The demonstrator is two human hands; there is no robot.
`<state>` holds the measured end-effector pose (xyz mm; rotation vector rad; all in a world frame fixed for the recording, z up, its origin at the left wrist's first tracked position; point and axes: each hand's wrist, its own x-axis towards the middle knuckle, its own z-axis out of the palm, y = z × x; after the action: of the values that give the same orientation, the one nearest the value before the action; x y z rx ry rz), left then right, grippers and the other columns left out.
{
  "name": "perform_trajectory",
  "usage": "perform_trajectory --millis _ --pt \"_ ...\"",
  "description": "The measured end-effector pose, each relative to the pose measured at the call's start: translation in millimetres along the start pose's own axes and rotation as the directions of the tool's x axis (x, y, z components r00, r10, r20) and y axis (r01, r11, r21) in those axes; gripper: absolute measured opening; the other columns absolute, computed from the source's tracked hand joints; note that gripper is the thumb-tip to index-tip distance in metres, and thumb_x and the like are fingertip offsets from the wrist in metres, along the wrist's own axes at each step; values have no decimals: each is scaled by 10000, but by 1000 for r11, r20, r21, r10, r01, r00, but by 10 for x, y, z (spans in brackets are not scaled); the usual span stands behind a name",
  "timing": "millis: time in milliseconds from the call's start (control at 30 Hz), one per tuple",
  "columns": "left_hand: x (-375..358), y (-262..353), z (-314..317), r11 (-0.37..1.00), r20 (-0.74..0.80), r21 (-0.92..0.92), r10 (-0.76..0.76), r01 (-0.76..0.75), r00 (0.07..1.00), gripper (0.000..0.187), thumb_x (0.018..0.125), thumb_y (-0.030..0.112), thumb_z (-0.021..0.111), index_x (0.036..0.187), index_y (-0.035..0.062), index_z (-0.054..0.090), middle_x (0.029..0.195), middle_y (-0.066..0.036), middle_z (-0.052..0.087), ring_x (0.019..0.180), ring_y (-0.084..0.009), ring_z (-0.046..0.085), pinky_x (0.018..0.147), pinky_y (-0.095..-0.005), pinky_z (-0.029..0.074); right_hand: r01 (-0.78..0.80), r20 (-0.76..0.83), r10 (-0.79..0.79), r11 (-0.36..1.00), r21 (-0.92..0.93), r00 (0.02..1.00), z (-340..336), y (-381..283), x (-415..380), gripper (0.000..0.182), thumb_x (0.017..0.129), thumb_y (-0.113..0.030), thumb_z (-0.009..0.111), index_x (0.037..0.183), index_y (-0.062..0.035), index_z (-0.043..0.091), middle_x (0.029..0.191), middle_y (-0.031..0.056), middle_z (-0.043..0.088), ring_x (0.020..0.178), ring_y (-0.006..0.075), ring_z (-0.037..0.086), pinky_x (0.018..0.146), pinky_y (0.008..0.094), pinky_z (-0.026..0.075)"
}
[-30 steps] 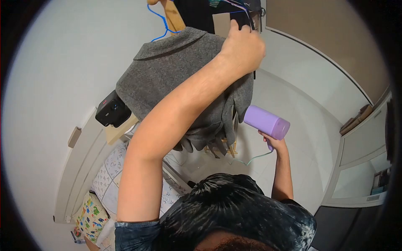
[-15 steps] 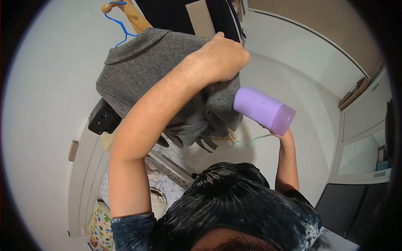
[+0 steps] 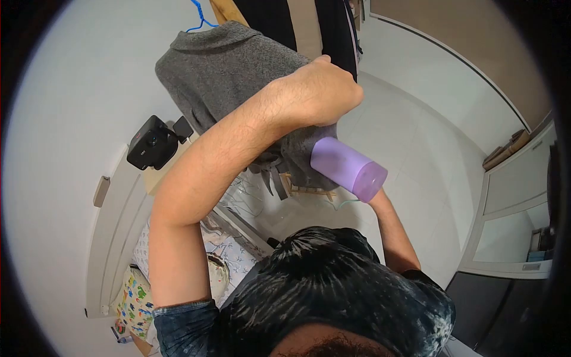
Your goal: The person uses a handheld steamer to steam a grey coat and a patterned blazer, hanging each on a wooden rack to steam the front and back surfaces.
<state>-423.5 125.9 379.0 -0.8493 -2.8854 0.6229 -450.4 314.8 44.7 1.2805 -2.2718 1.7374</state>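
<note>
Head view: open floor (image 3: 410,154) is being left right of the grey garment (image 3: 220,71), which is being supported by a blue hanger (image 3: 203,21). The garment's lower side edge is being overlapped by the purple appliance (image 3: 342,166); its contents are being hidden. The appliance is being gripped from below by the right hand (image 3: 376,197). The left hand (image 3: 324,92) is being kept curled at the garment; its grip cannot be told.
</note>
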Motion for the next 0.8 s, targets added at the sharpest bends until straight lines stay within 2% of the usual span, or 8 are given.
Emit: perform_trajectory --millis 100,133,200,333,400,633,733,800 --pt "-77 61 -58 1000 0 -15 13 -13 1000 89 739 35 653 770 108 695 646 -39 659 692 -207 664 798 -358 453 -2 22 5 987 -162 1000 124 143 -96 445 762 -231 762 1136 -31 629 1091 145 664 1008 291 637 861 400 502" --pt "-97 78 -68 1000 5 -21 22 -22 1000 88 742 37 653 769 110 694 640 -36 655 684 -201 660 796 -352 447 2 23 1 987 -161 1000 160 205 -121 445 762 -231 762 1136 -31 629 1091 145 664 1008 291 637 861 400 502" --pt "-132 121 -85 999 7 -29 31 -31 999 88 745 38 653 768 113 694 635 -33 651 676 -195 657 794 -346 441 -137 62 152 970 -201 986 222 352 -195 427 771 -257 755 1114 -30 641 1079 157 669 1028 298 634 869 401 502" --pt "-179 161 -134 1000 -6 -4 29 -29 1000 82 760 43 646 762 112 690 637 -33 647 679 -186 653 790 -337 430 -93 8 98 967 -237 995 409 751 -359 385 792 -257 730 1092 -28 653 1063 160 676 1025 305 637 881 400 501" --pt "-187 165 -157 1000 -8 -1 26 -26 1000 82 765 43 643 761 111 689 639 -34 647 683 -185 653 792 -335 430 -145 59 168 947 -285 984 442 844 -405 374 817 -273 700 1096 -27 656 1074 157 681 1030 300 637 896 395 497" --pt "-186 149 -136 1000 -19 -20 17 -18 1000 111 782 26 624 786 103 704 654 -38 656 689 -183 653 798 -338 430 -304 125 330 933 -192 936 558 1209 -750 403 841 -303 669 1140 -33 646 1124 154 672 1081 289 624 928 385 484" --pt "-187 141 -151 999 -31 -42 16 -17 999 119 786 21 618 789 101 707 657 -39 659 690 -182 654 799 -338 430 -309 81 347 901 -304 934 576 1320 -915 355 834 -238 685 1120 -31 646 1109 154 669 1060 281 631 914 403 491" --pt "-181 145 -169 998 -45 -65 14 -17 999 121 787 18 617 787 100 706 658 -39 659 690 -182 654 799 -337 430 -323 159 382 897 -302 911 537 1325 -969 471 831 -300 684 1207 -27 606 1209 155 636 1138 284 596 982 384 460"
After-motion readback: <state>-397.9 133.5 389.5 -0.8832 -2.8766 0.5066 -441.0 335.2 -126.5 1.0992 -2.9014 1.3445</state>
